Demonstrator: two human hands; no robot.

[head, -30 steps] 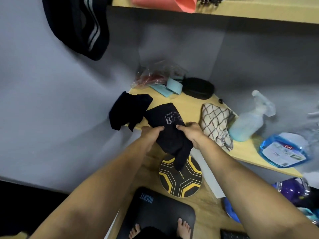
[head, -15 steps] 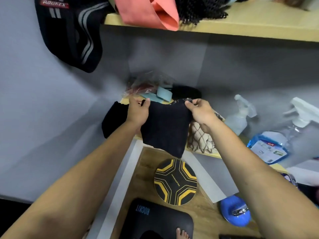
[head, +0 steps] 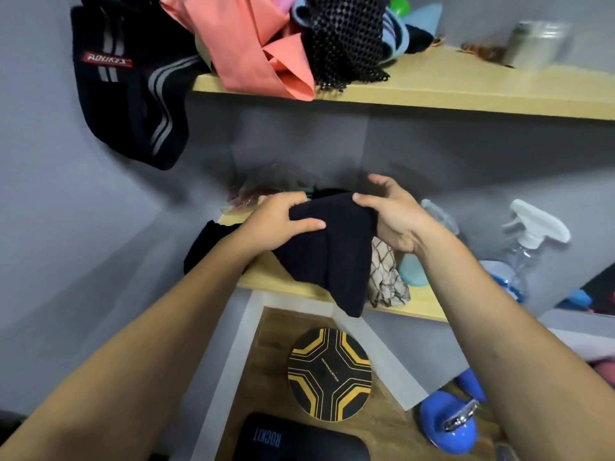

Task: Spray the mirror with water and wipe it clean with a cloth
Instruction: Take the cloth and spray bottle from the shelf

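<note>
Black cloth is held up over the lower wooden shelf, its bottom corner hanging past the shelf's front edge. Left hand has its grip clenched on the cloth's top left edge, thumb across the front. Right hand pinches the top right corner with its thumb, the other fingers spread. Checked rag lies on the shelf just behind the cloth. Two spray bottles stand to the right: a pale blue one, mostly hidden by the right wrist, and a clear one. Mirror not identifiable.
</note>
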